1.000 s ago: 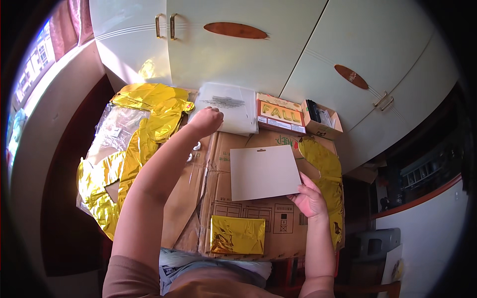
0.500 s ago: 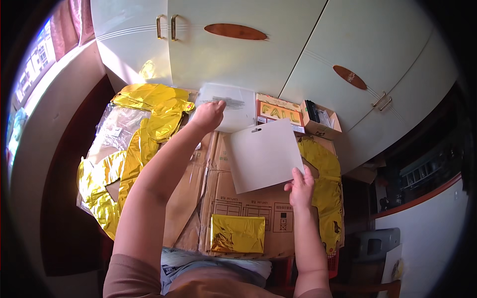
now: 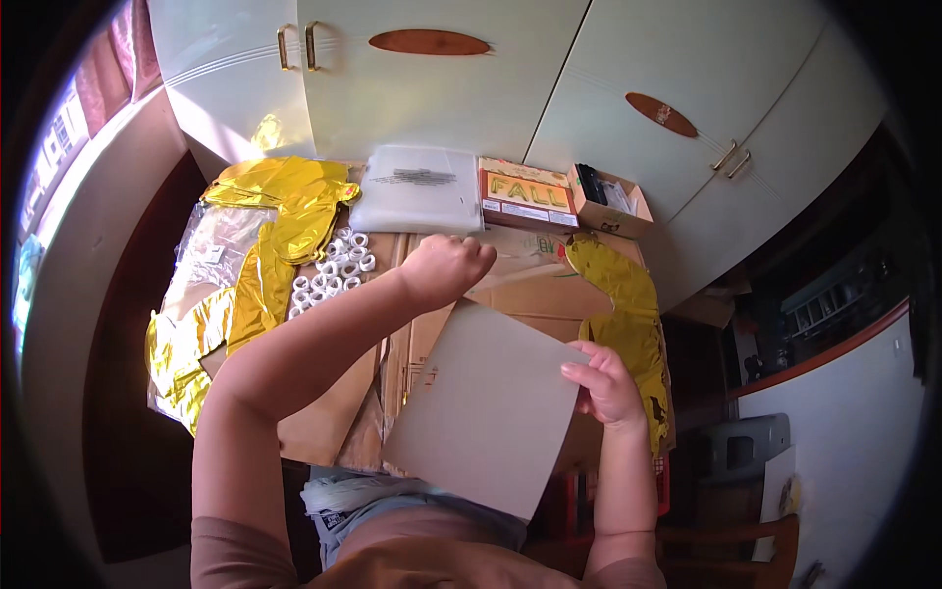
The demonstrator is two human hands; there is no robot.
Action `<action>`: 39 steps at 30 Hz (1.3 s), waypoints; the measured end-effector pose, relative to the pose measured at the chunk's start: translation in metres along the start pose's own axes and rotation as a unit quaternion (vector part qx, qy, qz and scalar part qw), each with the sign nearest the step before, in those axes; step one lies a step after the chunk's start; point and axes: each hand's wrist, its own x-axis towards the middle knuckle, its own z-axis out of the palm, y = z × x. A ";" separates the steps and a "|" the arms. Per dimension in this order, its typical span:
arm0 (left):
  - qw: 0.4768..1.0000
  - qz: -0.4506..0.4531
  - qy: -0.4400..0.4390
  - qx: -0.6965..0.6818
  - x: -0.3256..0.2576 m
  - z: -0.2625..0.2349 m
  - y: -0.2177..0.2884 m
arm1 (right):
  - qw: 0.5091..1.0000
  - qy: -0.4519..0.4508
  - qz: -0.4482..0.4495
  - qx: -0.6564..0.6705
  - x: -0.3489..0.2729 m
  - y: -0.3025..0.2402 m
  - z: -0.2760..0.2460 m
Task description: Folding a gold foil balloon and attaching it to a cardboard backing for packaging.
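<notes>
My right hand (image 3: 608, 385) grips a flat grey cardboard sheet (image 3: 481, 412) by its right corner, thumb on top. The sheet is tilted over the near edge of the carton-covered table. Above its far corner, my left hand (image 3: 449, 269) is closed on a clear plastic bag (image 3: 520, 253) that stretches off to the right, faint and see-through. A stack of clear plastic bags (image 3: 412, 201) lies at the back, beyond that hand. Small white rings of ribbon (image 3: 334, 270) sit in a cluster left of my left forearm.
Gold foil balloons (image 3: 270, 236) spread along the left side, partly over clear packaging. Another gold foil balloon (image 3: 628, 324) lies on the right. At the back stand an orange printed box (image 3: 530, 196) and an open carton (image 3: 613, 204) with black items, against pale cupboards (image 3: 432, 98).
My left hand has moved from the bag stack toward me and rightward, drawing a clear bag. The cardboard sheet has come nearer and lower, now covering the folded gold foil packet's place.
</notes>
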 end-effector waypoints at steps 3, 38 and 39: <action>0.999 0.001 -0.025 -0.033 -0.017 0.009 0.025 | 0.997 0.055 -0.020 0.041 -0.034 0.019 -0.008; 0.940 -0.138 -0.210 -0.230 -0.012 0.019 0.049 | 0.924 0.332 -0.098 -0.166 -0.032 0.084 0.035; 0.942 -0.131 -0.207 -0.230 -0.011 0.020 0.051 | 0.927 0.330 -0.106 -0.145 -0.030 0.085 0.035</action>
